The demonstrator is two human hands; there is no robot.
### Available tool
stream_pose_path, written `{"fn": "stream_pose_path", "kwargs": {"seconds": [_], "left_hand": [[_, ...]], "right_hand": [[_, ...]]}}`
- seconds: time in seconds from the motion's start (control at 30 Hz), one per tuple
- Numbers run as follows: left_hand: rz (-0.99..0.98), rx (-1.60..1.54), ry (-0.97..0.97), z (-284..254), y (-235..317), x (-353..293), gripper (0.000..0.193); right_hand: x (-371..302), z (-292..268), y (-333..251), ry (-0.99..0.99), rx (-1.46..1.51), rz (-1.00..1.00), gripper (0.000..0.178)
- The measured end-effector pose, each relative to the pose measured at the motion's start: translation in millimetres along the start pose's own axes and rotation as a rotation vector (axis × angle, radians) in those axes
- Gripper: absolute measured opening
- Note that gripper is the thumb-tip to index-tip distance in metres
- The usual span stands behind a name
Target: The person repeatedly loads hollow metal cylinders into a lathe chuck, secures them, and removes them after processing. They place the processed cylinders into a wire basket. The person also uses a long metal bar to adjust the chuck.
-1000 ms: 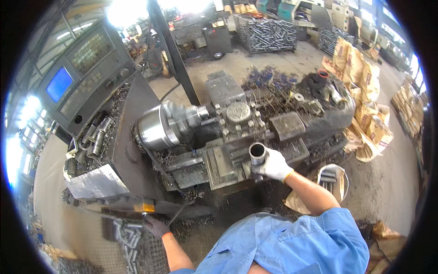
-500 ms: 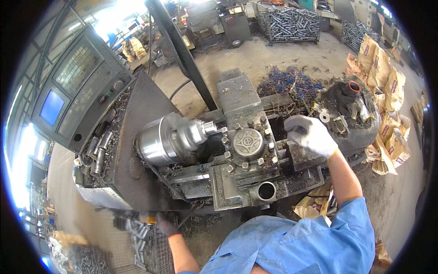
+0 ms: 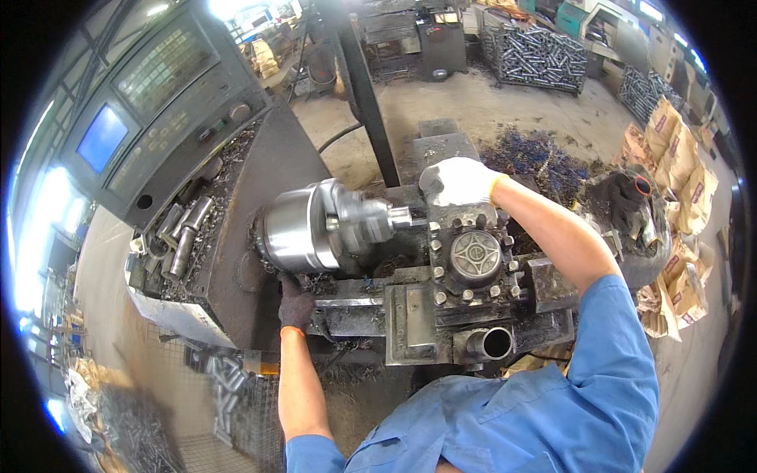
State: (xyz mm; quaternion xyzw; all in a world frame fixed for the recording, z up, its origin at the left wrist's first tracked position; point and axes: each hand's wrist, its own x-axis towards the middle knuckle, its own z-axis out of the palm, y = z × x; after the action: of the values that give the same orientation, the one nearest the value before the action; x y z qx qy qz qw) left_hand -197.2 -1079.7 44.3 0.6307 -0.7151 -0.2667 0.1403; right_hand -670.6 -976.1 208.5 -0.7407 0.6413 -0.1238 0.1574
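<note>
My left hand [image 3: 296,306], in a dark glove, is just below the shiny lathe chuck [image 3: 296,232], its fingers stretched up toward the chuck's lower edge. Whether they touch it cannot be told. A stepped metal workpiece [image 3: 374,217] sticks out of the chuck to the right, slightly blurred. My right hand [image 3: 457,181], in a white glove, is behind the bolted tool post [image 3: 475,256], over the dark slide block. Its fingers curl down beside the workpiece's free end; what they hold, if anything, is hidden.
A control panel with a lit screen [image 3: 102,138] stands at the left, above a ledge of metal cylinders [image 3: 189,229]. A pipe end [image 3: 497,343] juts toward me. Blue metal shavings [image 3: 536,162] lie behind the carriage. Paper sacks [image 3: 686,181] and a wire bin [image 3: 536,59] stand beyond.
My left hand has risen from beside the parts below the machine to the chuck. My right hand has moved left, from right of the tool post to behind it. The view has shifted.
</note>
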Motion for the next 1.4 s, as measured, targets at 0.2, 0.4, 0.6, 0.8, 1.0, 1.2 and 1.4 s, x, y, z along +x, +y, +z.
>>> {"fn": "stream_pose_path", "kwargs": {"seconds": [0.2,0.4,0.6,0.8,1.0,1.2,1.4], "left_hand": [[-0.06,0.162,0.102,-42,56,-38,0.104],[0.604,0.164,0.399,-45,148,23,0.091],[0.63,0.205,0.288,-57,141,75,0.072],[0.643,0.267,0.213,-57,151,96,0.057],[0.788,0.177,0.275,-56,172,89,0.056],[0.779,0.31,0.438,-47,148,73,0.069],[1.029,-0.4,0.247,-48,162,-27,0.077]], "right_hand": [[76,29,-5,-0.281,-0.253,-0.028,0.054],[93,65,-13,-0.509,0.003,0.082,0.044],[98,68,-1,-0.719,-0.256,0.167,0.048],[95,57,1,-0.592,-0.073,0.048,0.051],[4,13,32,-0.224,-0.235,0.294,0.08],[-76,-27,-2,0.88,0.249,0.23,0.092],[-118,-29,-151,1.168,-0.018,-0.355,0.09]]}}
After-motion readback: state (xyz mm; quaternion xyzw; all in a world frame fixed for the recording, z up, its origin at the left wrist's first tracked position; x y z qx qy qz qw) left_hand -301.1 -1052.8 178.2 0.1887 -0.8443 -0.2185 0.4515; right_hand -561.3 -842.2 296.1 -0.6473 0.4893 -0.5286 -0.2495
